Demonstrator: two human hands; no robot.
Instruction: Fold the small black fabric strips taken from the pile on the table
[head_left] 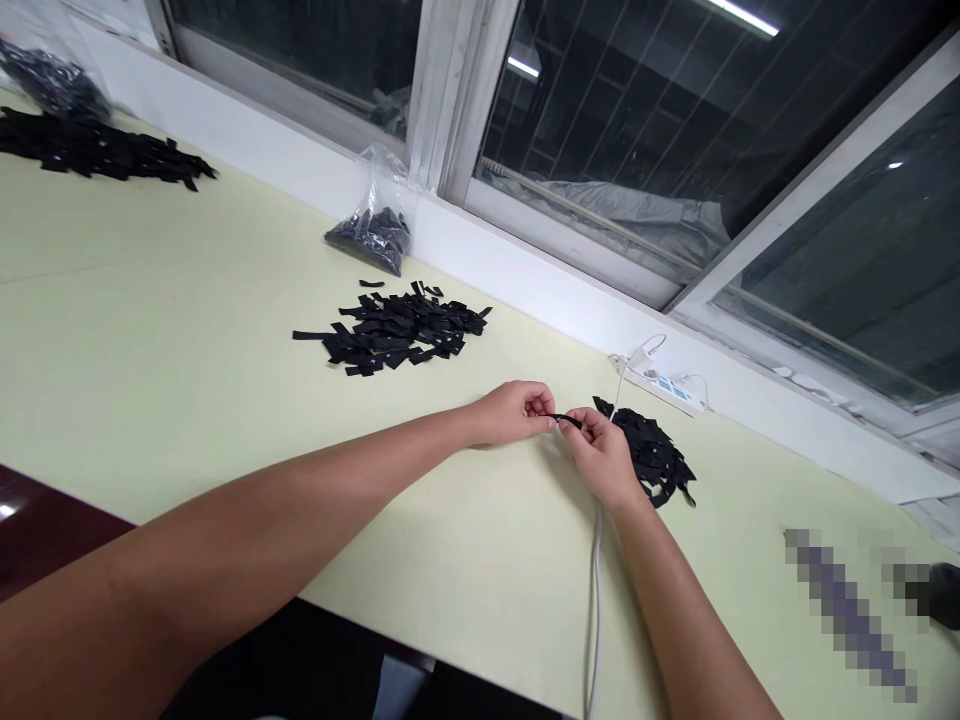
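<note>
Left hand point(517, 412): closed in a pinch, thumb and fingertips on 1 end of the black strip point(564, 419).
Right hand point(604, 455): also closed in a pinch, gripping the other end of the same strip.
Strip position: held between both hands, a little above the surface point(150, 330), just beside the near pile point(652, 455) of similar black pieces.
Handling, as a judgement: probably very light and soft, thin like fabric or tape; not fragile, but small and easy to drop.
Where to hold: best at the 2 ends with fingertips, as a grip in the middle would likely fold it.
Far pile point(394, 330): many black pieces, loosely spread, well apart from the hands.
Third pile point(97, 150): long heap at the far left edge of the view.
Plastic bag point(375, 225): clear, with dark pieces inside, leaning near the wall below the window point(675, 130).
Cable point(596, 590): white, running under the right wrist toward a power strip point(664, 385) by the wall.
Surface: pale yellow-green, smooth and flat, dark edge at the near side.
Room: dark outside the glass, ceiling lights reflected in it; blurred patch at the lower right, content not readable.
</note>
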